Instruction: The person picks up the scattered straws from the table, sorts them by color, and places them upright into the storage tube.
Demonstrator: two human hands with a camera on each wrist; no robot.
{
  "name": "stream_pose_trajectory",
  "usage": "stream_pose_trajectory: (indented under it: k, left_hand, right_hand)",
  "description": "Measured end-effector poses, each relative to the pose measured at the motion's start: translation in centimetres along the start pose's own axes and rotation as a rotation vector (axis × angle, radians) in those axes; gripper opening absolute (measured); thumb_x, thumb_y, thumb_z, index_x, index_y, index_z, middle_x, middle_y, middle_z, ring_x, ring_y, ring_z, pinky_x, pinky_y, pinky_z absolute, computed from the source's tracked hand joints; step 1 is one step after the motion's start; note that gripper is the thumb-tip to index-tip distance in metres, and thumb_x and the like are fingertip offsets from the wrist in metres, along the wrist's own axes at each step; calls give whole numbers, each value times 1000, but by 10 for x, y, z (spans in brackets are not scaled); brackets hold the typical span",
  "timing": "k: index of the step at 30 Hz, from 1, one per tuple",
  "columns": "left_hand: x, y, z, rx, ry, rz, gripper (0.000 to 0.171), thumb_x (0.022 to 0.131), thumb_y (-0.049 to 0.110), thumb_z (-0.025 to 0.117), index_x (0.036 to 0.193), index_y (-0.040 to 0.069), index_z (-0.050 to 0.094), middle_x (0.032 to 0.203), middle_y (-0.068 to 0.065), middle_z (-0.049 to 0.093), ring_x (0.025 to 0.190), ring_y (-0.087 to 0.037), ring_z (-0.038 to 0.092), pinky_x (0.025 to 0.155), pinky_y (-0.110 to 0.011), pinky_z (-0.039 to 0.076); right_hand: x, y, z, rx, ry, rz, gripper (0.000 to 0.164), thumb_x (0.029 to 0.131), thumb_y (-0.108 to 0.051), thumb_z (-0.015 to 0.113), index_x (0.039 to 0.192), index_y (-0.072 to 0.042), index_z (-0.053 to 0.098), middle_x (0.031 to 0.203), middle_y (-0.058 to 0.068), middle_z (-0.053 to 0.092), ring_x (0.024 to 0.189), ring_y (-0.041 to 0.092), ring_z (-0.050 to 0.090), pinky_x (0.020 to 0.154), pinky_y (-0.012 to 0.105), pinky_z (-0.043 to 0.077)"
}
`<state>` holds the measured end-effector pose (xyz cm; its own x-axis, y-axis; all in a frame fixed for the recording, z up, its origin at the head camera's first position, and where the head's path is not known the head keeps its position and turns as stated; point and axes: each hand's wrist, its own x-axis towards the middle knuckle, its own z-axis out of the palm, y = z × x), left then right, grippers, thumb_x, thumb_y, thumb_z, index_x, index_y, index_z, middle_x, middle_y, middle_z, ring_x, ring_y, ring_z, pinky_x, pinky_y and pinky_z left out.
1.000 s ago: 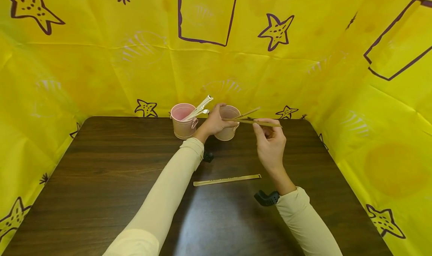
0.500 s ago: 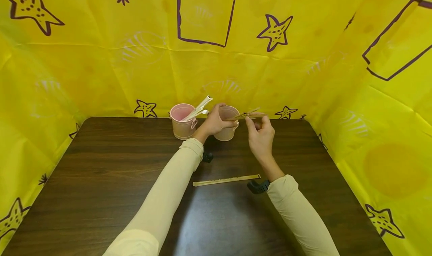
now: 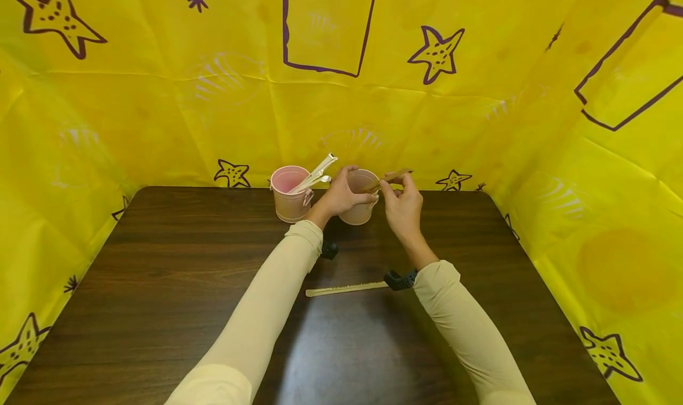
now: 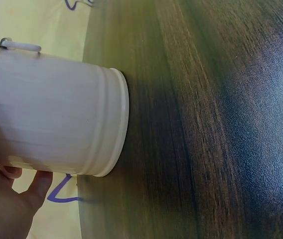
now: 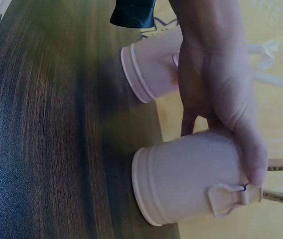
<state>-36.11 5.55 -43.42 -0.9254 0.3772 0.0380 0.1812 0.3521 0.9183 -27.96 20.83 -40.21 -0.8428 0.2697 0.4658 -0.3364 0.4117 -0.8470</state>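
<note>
In the head view my left hand [image 3: 341,196] grips the right-hand pink bucket [image 3: 356,216] near its rim, thumb over the near side. In the right wrist view that thumb presses beside the bucket's handle [image 5: 223,200]. My right hand [image 3: 404,208] pinches a long, thin chopstick packet [image 3: 376,187] at the bucket's mouth, its lower end inside. Another such packet [image 3: 401,172] sticks out of the same bucket, partly behind my right fingers. A third chopstick packet [image 3: 344,289], with print along it, lies on the table, one end hidden behind the right wrist camera.
A second pink bucket [image 3: 290,208] stands just left of my left hand, with several white wrapped utensils [image 3: 315,177] leaning out. Both buckets are near the far edge of the dark wood table [image 3: 176,286]. A yellow printed cloth [image 3: 160,108] rises behind and at both sides.
My right hand has moved left to the right-hand bucket's mouth, bringing the packet's end into it. My left hand keeps its grip on that bucket.
</note>
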Motion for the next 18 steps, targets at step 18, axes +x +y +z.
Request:
stream_pose_trajectory:
  k: [18]
  left_hand:
    - [0,-2,-1,21,-19,7,101,83,44,84,158,15,23,159,-16,32,143,-36,41,118,-55,38]
  right_hand:
    - [-25,18,-19,-181,-276,163,56,95,-35,73,137,-5,51,132,16,61,67,14,49,60,24,43]
